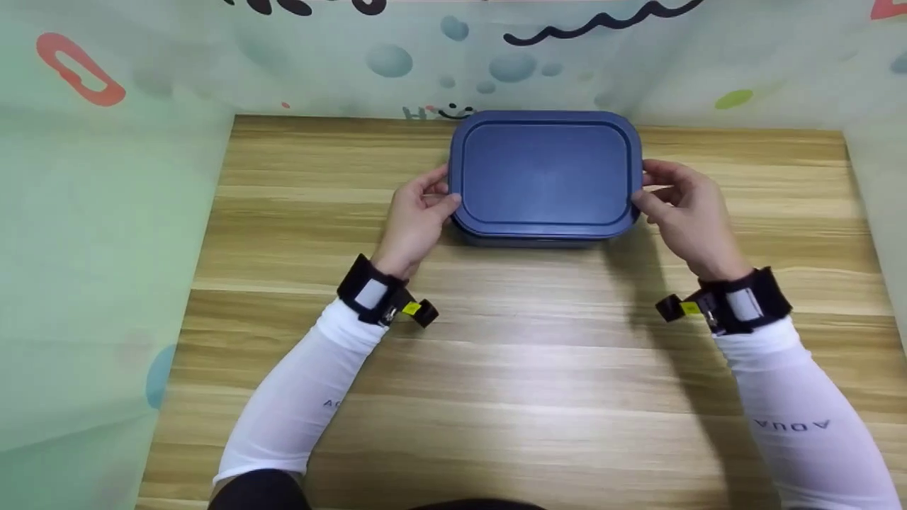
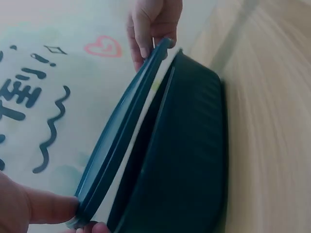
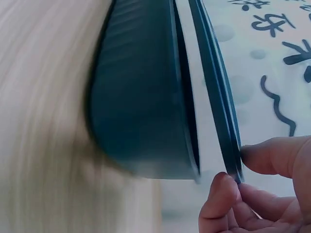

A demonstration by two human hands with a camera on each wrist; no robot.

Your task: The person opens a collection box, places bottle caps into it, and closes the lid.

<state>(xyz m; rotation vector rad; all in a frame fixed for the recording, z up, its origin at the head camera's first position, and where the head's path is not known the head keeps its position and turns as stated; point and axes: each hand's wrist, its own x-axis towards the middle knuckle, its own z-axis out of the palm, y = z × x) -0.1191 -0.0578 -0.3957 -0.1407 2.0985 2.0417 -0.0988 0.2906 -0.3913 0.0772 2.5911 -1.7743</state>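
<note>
A blue rectangular lid (image 1: 545, 173) with rounded corners is held level over a matching blue box (image 2: 189, 145). In both wrist views a gap shows between the lid and the box's rim, so the two are apart. My left hand (image 1: 418, 219) pinches the lid's left edge, thumb on top and fingers beneath. At the opposite edge my right hand (image 1: 691, 209) pinches the lid the same way. The box (image 3: 141, 97) stands on the wooden table, and its inside is hidden by the lid in the head view.
The wood-grain table (image 1: 496, 397) lies under both arms. A pale printed cloth (image 1: 319, 64) stands up along the table's back edge, close behind the box, and also along the left and right sides.
</note>
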